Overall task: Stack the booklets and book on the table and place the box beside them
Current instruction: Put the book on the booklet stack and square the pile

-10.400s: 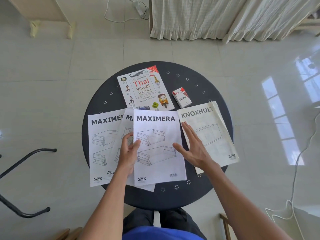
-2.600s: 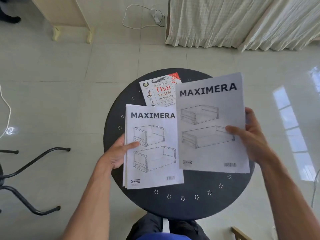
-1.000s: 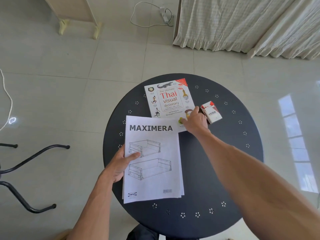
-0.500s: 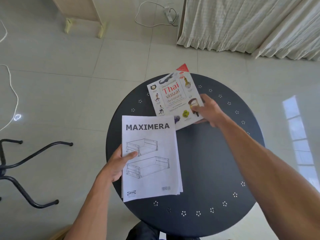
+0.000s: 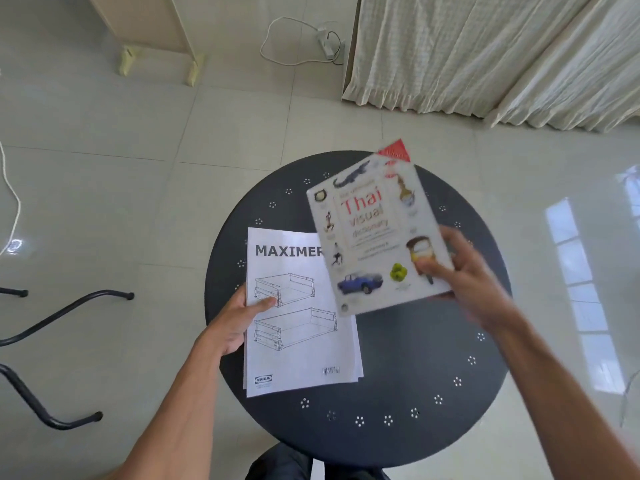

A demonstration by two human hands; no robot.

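Note:
A stack of white MAXIMERA booklets (image 5: 299, 341) lies on the left half of the round black table (image 5: 408, 368). My left hand (image 5: 239, 317) rests on the stack's left edge, thumb pressed on the top cover. My right hand (image 5: 464, 275) grips the lower right corner of the Thai visual dictionary book (image 5: 375, 233) and holds it lifted and tilted above the table, its lower left corner overlapping the stack's upper right. The small box is hidden behind the book and hand.
Black metal chair legs (image 5: 62, 341) stand on the tiled floor at the left. A white curtain (image 5: 485, 53) hangs at the back right, with a power strip and cable (image 5: 325, 43) on the floor beside it. A wooden furniture leg (image 5: 194, 69) stands at the back left.
My right hand has lifted the book off the table and carried it toward me and over the corner of the booklet stack. My left hand stays on the stack.

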